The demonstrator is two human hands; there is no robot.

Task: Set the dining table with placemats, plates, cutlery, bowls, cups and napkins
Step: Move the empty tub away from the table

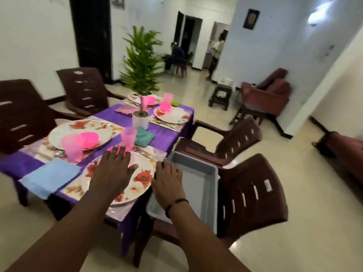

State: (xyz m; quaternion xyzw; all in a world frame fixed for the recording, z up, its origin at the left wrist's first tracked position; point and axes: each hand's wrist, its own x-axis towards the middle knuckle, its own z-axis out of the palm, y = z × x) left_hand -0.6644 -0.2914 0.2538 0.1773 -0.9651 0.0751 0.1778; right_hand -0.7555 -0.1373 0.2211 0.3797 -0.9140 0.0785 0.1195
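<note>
Four floral plates sit on the bench point(165, 134), which is draped in a purple cloth, each on its own placemat. The left hand point(114, 169) hovers flat, fingers spread and released, over the nearest plate point(141, 179), with a pink bowl point(119, 148) peeking out just beyond its fingertips. The right hand point(169, 185), also flat and grasping nothing, lies over the near rim of a grey plastic tub point(204, 181) that rests on a brown chair point(251, 195) beside the bench. A pink cup point(128, 136) stands past the nearest plate, a teal napkin point(144, 136) just beside it, and a blue napkin point(51, 176) lies on the near left corner. A potted plant point(140, 119) stands mid-bench.
</note>
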